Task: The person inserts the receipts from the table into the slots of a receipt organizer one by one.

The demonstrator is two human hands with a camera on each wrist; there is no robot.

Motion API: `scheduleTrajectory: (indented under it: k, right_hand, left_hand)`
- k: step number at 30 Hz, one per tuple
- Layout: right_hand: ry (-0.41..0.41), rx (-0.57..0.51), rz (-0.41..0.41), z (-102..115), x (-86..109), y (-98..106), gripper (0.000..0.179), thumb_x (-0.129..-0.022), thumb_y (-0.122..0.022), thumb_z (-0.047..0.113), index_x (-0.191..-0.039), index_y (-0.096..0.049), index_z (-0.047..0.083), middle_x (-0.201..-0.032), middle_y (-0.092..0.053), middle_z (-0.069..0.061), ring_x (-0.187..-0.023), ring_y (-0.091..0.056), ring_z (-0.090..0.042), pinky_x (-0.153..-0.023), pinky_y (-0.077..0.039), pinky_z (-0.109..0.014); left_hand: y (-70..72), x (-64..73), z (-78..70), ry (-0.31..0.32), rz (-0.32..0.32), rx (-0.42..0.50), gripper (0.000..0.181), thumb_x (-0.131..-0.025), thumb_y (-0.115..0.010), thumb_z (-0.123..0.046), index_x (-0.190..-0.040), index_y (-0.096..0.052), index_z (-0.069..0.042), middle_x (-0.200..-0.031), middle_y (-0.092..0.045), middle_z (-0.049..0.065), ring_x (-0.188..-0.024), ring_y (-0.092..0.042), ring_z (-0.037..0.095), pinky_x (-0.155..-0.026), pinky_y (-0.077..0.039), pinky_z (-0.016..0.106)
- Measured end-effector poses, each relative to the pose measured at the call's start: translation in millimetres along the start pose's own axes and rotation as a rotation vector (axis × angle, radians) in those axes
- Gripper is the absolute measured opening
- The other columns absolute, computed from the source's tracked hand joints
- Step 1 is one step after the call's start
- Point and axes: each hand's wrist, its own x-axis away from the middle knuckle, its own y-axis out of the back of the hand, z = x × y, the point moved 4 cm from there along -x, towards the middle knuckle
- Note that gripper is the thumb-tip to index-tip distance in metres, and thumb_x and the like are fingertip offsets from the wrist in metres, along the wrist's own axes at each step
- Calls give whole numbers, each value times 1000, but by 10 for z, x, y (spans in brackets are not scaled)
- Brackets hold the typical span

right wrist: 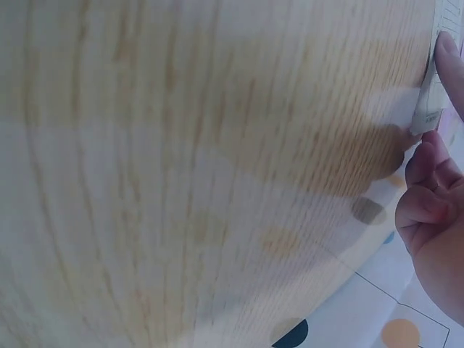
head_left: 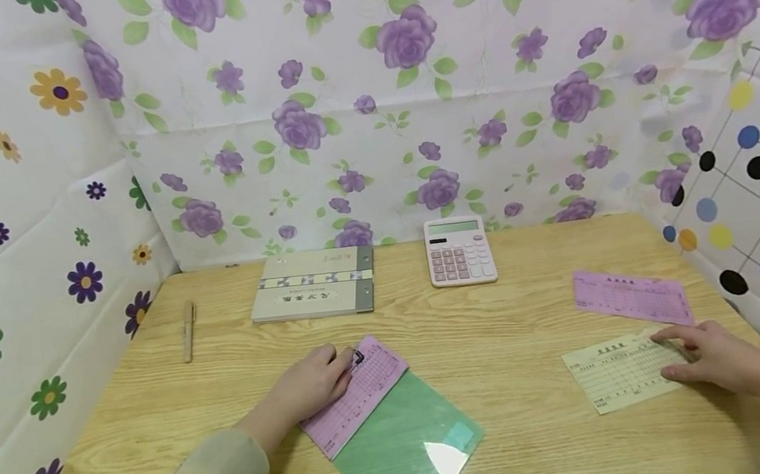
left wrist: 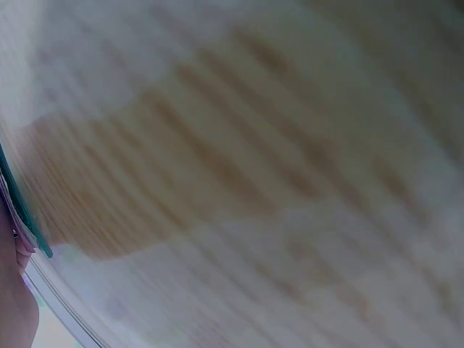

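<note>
In the head view my left hand (head_left: 316, 381) grips a pink printed slip (head_left: 356, 412) near its black wire clip (head_left: 357, 358). The slip lies over one end of a green translucent folder (head_left: 405, 426). Along the left wrist view's edge, part of that hand (left wrist: 18, 312) shows beside the folder edge (left wrist: 27, 214); most fingers are hidden. My right hand (head_left: 724, 360) touches the right side of a pale yellow printed slip (head_left: 621, 373), thumb and forefinger spread apart. In the right wrist view, the thumb (right wrist: 449, 72) rests on this slip and the other fingers bend near its corner.
Another pink slip (head_left: 633, 296) lies just behind the yellow one. Toward the back stand a pink calculator (head_left: 460, 252) and a stack of banded booklets (head_left: 312, 298). A tan pen (head_left: 188, 332) lies at the left. Patterned cloth (head_left: 362, 103) walls the wooden table (head_left: 509, 340) on three sides.
</note>
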Motion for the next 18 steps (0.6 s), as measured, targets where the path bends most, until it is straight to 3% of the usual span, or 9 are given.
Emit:
scheduleTrajectory:
  k: [9,14,18]
  right_hand:
    - [41,-10,-26,53,12,-15,65,-77,-71,47,-125,-54,6,-95,-56,-17,-91,-49,-34,-78,-40,-56]
    - [-7,-65,7,89,36,-13,65,-80,-70,45,-128,-52,5,-93,-54,-15,-85,-49,-28,-75,-41,-47]
    - [-25,-117,-13,116,58,8,59,-84,-67,43,-126,-55,4,-98,-53,-16,-88,-49,-28,-73,-40,-43]
  left_hand:
    - [-13,-1,16,12,0,-7,40,-94,-55,-26,-129,-55,-8,-83,-42,0,-64,-35,9,-52,-36,21]
    - [-27,5,24,12,-2,-2,40,-94,-55,-26,-129,-55,-8,-82,-42,-1,-64,-35,9,-52,-36,21]
    - [-35,6,25,3,-9,4,40,-94,-55,-26,-129,-55,-8,-82,-42,-1,-64,-35,9,-53,-36,21]
